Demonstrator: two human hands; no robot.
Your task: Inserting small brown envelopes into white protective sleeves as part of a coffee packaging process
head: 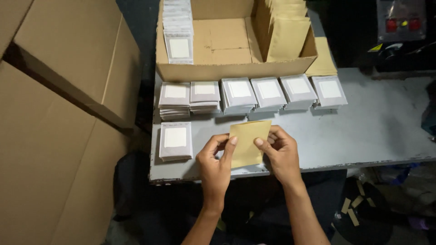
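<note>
From the head camera, both hands meet over the near edge of the grey metal tabletop (386,131). The left hand (214,159) and the right hand (280,152) hold a flat tan paper envelope (247,143) between them, fingers (230,147) clamped on its left and right edges, the envelope tilted slightly and lifted just above the tabletop. Left of the hands lies a single stack of grey square packets with white labels (175,140). Farther off, a row of similar grey packet stacks (254,94) runs left to right. Beyond it sits an open brown cardboard box (227,45) holding upright tan envelopes on its right and grey packets on its left. Large closed cardboard cartons (59,113) stand at the far left.
</note>
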